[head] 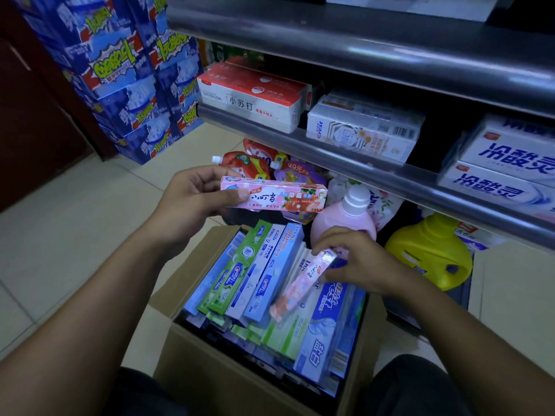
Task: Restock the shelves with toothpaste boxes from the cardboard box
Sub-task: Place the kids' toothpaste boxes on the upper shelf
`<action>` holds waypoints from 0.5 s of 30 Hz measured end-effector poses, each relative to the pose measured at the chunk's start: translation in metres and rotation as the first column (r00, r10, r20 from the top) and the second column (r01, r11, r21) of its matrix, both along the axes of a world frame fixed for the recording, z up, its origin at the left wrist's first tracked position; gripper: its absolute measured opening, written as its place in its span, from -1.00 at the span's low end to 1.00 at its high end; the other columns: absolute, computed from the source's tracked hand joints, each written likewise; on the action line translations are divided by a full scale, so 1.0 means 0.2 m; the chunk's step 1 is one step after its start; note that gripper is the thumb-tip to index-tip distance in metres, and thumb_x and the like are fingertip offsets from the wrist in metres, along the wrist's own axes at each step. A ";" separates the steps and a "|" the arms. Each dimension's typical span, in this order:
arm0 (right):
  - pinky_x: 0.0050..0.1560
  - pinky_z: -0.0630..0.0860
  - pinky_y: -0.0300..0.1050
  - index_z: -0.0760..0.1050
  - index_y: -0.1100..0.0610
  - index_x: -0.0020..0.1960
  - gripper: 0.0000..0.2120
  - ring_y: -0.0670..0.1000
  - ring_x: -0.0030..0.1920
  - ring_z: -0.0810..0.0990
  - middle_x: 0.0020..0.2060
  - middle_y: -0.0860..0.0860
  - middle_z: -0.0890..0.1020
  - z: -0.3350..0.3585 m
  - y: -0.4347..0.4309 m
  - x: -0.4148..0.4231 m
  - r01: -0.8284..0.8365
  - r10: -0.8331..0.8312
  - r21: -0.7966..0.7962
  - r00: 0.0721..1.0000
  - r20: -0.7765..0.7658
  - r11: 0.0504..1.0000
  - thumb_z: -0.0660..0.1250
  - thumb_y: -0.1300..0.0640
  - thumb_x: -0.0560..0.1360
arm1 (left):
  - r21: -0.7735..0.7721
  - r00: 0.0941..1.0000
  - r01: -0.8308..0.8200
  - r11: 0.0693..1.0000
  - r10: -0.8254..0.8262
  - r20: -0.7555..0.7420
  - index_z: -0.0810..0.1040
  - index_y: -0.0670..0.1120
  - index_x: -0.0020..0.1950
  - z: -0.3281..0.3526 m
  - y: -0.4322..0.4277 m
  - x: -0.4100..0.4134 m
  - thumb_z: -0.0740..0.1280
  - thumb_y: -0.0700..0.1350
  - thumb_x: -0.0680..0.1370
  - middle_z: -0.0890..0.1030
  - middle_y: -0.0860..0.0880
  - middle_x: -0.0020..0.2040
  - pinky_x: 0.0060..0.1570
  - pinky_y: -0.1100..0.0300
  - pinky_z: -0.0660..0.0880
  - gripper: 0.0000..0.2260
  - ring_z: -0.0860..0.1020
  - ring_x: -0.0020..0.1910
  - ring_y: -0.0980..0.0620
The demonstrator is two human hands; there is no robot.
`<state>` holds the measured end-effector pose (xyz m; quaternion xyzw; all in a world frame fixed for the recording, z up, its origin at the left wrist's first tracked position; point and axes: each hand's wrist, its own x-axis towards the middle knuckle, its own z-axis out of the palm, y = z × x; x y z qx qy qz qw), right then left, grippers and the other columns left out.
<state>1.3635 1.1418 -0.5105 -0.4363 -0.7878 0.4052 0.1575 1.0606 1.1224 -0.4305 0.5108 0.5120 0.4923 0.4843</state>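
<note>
Toothpaste boxes [264, 298] pack an open cardboard box [210, 367] on the tiled floor, seen from the head camera. The left hand [195, 196] grips a pink toothpaste box [282, 196] by one end, long axis level and pointing right, just below the shelves [264, 136]. The right hand [354, 262] pinches the raised end of a second pink box [295, 288], tilted over the stock. Shelf space lies ahead and above; the left hand appears nearer.

The forearms are bare down to the left hand [195, 199] and the right hand [357, 262]; the thumbnail on the left is cut short. Dark cloth [414, 388], black or nearly so, covers both knees, one either side of the cardboard box [216, 379].
</note>
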 end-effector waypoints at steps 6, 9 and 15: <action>-0.13 0.65 0.12 0.69 0.16 -0.09 -0.72 0.20 -0.19 0.71 -0.18 0.12 0.75 0.35 -0.10 0.22 0.223 -0.233 -0.070 0.918 -0.322 0.972 0.67 0.19 0.25 | 0.076 0.979 -0.163 0.984 0.152 0.135 0.69 -0.12 0.03 0.04 0.03 0.11 0.48 -0.10 0.44 0.75 -0.08 -0.13 -0.22 0.22 0.61 -0.80 0.69 -0.20 0.04; -0.27 0.64 -0.15 0.69 0.21 -0.11 -0.71 0.02 -0.29 0.71 -0.22 0.15 0.75 0.54 -0.15 0.36 0.313 -0.310 -0.080 0.811 -0.497 0.946 0.63 0.20 0.20 | 0.129 0.945 -0.264 0.956 0.229 0.235 0.68 -0.10 0.03 0.13 0.05 0.20 0.47 -0.06 0.45 0.74 -0.05 -0.12 -0.04 0.17 0.65 -0.80 0.69 -0.13 0.03; -0.29 0.62 -0.17 0.71 0.17 -0.13 -0.52 0.04 -0.31 0.70 -0.28 0.16 0.73 0.94 -0.26 0.60 0.424 -0.344 -0.050 0.655 -0.673 0.904 0.73 -0.01 0.04 | 0.211 0.879 -0.364 0.907 0.260 0.401 0.64 -0.13 0.14 0.34 0.07 0.50 0.47 -0.03 0.43 0.74 -0.05 -0.08 -0.03 0.17 0.65 -0.68 0.68 -0.04 -0.03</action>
